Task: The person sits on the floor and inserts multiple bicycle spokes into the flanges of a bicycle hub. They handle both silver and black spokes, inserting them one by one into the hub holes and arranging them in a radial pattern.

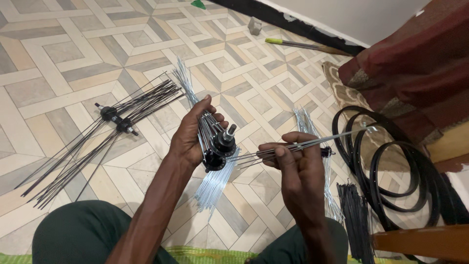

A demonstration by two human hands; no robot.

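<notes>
My left hand [193,134] grips a black wheel hub [221,146] with many silver spokes [215,181] fanning out above and below it. Its axle end points up toward me. My right hand [295,164] pinches a small bundle of silver spokes [332,138] that reaches from the hub's flange out to the right. Both hands are held above my lap, over the patterned tile floor [63,54].
A second black hub with black spokes [117,122] lies on the floor at left. Loose silver spokes [305,122] and a black spoke bundle [354,210] lie at right, beside stacked black rims [391,166]. A red cloth [420,63] and a green-handled tool [293,44] lie farther back.
</notes>
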